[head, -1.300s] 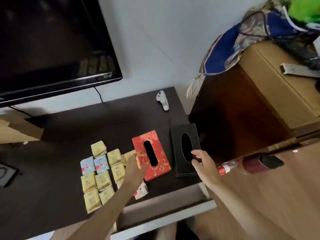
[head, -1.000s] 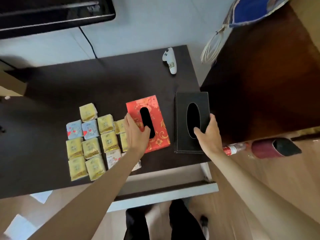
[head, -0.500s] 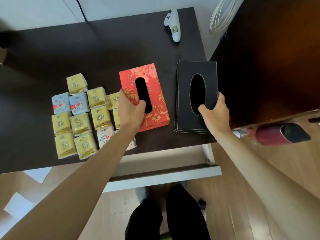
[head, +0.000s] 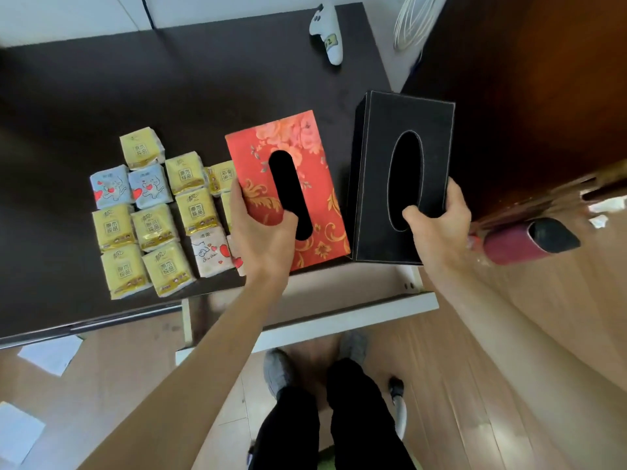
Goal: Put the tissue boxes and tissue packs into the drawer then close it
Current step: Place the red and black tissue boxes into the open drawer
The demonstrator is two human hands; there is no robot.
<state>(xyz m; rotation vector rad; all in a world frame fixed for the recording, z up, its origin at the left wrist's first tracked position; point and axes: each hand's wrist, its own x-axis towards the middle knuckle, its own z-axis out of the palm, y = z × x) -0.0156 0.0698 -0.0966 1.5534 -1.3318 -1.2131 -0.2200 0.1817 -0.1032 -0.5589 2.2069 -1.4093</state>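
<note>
A red floral tissue box (head: 298, 157) lies on the dark table (head: 190, 83), and my left hand (head: 261, 232) grips its near left side with the thumb in the slot. Right of it, a black tissue box (head: 376, 164) is raised and tilted off the table; my right hand (head: 437, 225) holds its near right corner, thumb in the oval opening. Several small yellow, blue and white tissue packs (head: 152, 212) lie in rows left of the red box. The white drawer (head: 339, 313) stands pulled out below the table's front edge.
A white controller (head: 328, 35) lies at the table's far edge. A dark wooden cabinet (head: 529, 96) stands close on the right, with a red bottle (head: 522, 240) on the floor beside it. Papers (head: 51, 354) lie on the wooden floor at left; my feet are below the drawer.
Both hands reached the boxes and closed on them. The black box has lifted and tilted off the table. The view has dropped to look straight down.
</note>
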